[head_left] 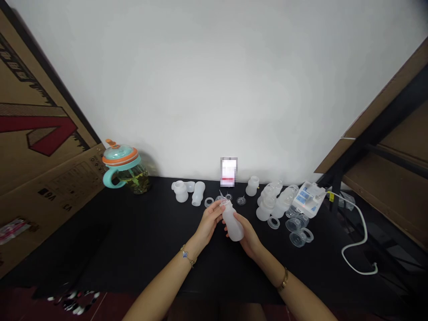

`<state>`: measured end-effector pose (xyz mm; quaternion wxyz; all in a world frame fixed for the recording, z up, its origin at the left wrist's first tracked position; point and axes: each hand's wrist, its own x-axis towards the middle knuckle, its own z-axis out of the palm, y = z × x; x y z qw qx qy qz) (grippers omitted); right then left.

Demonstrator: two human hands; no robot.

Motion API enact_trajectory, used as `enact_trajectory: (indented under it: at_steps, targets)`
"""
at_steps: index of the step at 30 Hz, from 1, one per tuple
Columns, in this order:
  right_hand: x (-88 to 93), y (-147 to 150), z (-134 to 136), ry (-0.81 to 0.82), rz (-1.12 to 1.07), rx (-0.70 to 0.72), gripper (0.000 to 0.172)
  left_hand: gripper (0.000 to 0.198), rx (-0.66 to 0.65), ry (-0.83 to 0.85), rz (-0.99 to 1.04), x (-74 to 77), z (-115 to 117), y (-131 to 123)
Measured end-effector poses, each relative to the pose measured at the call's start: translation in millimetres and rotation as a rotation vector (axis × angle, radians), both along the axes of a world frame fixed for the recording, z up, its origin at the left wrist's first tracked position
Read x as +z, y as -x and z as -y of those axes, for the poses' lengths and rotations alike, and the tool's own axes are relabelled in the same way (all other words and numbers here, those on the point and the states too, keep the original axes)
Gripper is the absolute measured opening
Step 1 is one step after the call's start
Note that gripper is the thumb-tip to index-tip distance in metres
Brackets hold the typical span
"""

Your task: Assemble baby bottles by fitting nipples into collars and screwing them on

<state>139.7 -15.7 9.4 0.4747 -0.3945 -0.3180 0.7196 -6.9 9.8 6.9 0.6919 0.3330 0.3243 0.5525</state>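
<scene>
A frosted white squeeze bottle (234, 227) is held tilted above the black table, its mouth up and to the left. My right hand (247, 234) is closed around the bottle's body. At the mouth, my left hand (210, 219) pinches a small clear piece (224, 202), partly hidden by the fingers. Just behind the hands lie a clear ring (209, 202) and a clear disc with a thin stem (241, 200). More frosted bottles (181, 191) stand or lie at the back left, and another bottle (253, 186) stands at the back right.
A teapot-like jug (133, 176) with a turquoise handle stands at the left beside a cardboard box (50, 191). On the right are clustered bottles (267, 205), clear cups (297, 238) and a white box (309, 199) by a white cable (363, 218). A blurred upright card (228, 171) leans at the wall.
</scene>
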Motion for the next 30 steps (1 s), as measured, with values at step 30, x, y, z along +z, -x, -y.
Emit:
enact_trajectory:
  at_steps: [30]
  targets:
    - [-4.6,-0.6,-1.5,-0.007,-0.008,0.009,0.043,0.048,0.011,0.000,0.014,-1.9,-0.5,-1.4]
